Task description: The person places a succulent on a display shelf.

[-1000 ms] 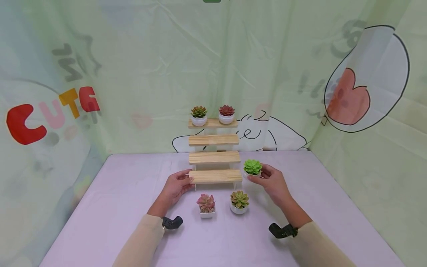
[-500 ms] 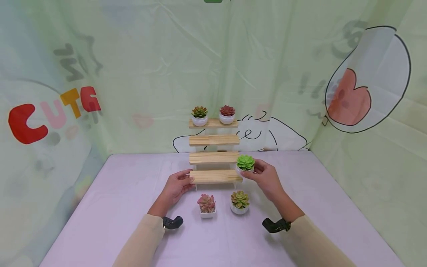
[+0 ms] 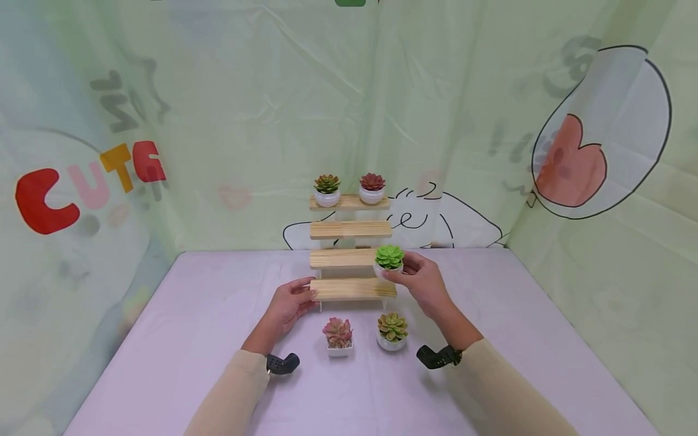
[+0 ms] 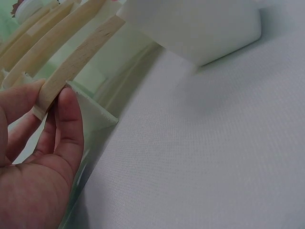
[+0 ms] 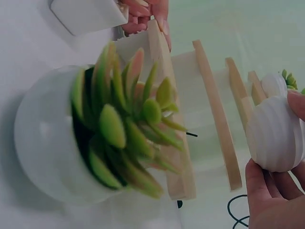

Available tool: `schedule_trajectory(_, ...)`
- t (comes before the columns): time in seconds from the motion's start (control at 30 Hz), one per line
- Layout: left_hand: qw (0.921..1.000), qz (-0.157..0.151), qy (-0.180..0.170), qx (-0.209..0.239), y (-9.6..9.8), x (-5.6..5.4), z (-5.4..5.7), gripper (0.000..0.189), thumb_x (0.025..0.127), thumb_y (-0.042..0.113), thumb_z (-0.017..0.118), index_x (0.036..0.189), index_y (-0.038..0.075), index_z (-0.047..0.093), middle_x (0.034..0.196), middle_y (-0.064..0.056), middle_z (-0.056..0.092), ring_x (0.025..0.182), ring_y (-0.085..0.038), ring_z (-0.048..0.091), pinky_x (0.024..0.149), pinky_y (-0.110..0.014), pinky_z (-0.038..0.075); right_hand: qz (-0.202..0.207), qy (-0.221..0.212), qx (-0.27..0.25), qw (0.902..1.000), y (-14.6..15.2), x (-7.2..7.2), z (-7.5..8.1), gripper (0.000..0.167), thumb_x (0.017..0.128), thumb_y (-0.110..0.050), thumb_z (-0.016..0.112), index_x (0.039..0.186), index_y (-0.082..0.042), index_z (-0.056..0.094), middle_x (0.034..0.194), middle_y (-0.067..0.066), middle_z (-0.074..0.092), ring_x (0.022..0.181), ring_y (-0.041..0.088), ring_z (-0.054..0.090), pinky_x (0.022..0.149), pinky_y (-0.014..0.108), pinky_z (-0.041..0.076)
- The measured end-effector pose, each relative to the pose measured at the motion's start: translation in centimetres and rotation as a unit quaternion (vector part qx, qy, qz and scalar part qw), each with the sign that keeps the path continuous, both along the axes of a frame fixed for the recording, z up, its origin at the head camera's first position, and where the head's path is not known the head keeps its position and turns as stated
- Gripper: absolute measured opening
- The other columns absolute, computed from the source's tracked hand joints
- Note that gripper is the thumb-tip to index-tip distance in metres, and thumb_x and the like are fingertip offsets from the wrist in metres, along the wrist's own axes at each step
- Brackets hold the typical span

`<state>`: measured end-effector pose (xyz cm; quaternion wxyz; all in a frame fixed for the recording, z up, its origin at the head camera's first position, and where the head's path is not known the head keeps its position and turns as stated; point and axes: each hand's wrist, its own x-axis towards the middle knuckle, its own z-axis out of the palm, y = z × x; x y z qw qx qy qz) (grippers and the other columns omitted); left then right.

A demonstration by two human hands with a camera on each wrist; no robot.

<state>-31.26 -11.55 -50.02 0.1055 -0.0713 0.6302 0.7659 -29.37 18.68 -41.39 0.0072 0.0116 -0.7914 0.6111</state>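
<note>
A wooden tiered plant stand (image 3: 349, 289) stands mid-table. My left hand (image 3: 286, 307) pinches the left end of its lowest board (image 4: 78, 61) between thumb and fingers. My right hand (image 3: 427, 283) grips a bright green potted succulent (image 3: 389, 257) by its white ribbed pot (image 5: 275, 133), in front of the right end of the second board from the bottom. Whether the pot touches a board, I cannot tell. In front of the stand, a pink succulent (image 3: 337, 333) in a square white pot and a yellow-green succulent (image 3: 392, 327) in a round white pot stand on the table.
On the top board sit a dark green succulent (image 3: 327, 184) at left and a dark red succulent (image 3: 372, 183) at right, both in white pots. A light cloth covers the table (image 3: 180, 339). Printed curtains (image 3: 245, 121) hang behind and at the sides.
My right hand has carried the bright green succulent left and up, from beside the stand to in front of its boards. The left hand keeps its hold on the lowest board.
</note>
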Motion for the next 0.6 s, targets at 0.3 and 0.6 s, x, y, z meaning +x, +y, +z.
schedule_trajectory(0.3,1.0000,-0.001,-0.001,-0.003,0.0,0.1,0.1,0.048,0.096,0.004,0.070,0.143,0.006,0.059,0.120,-0.016,0.062,0.096,-0.019,0.070,0.091,-0.036,0.063,0.009,0.006,-0.012,0.9999,-1.5,-1.6,0.6,0.070,0.086,-0.019,0.084,0.148,-0.009,0.053,0.146,0.012,0.058,0.132,0.027,0.057,0.106,0.032,0.055)
schedule_trajectory(0.6,1.0000,-0.004,0.004,0.003,0.0,-0.1,0.0,0.049,0.096,0.002,0.069,0.143,0.005,0.058,0.118,-0.015,0.062,0.095,-0.018,0.070,0.086,-0.033,0.064,0.014,0.015,-0.023,0.9995,-3.4,-2.7,1.3,0.065,0.085,-0.016,0.085,0.143,-0.009,0.058,0.143,0.013,0.061,0.130,0.027,0.059,0.108,0.039,0.054)
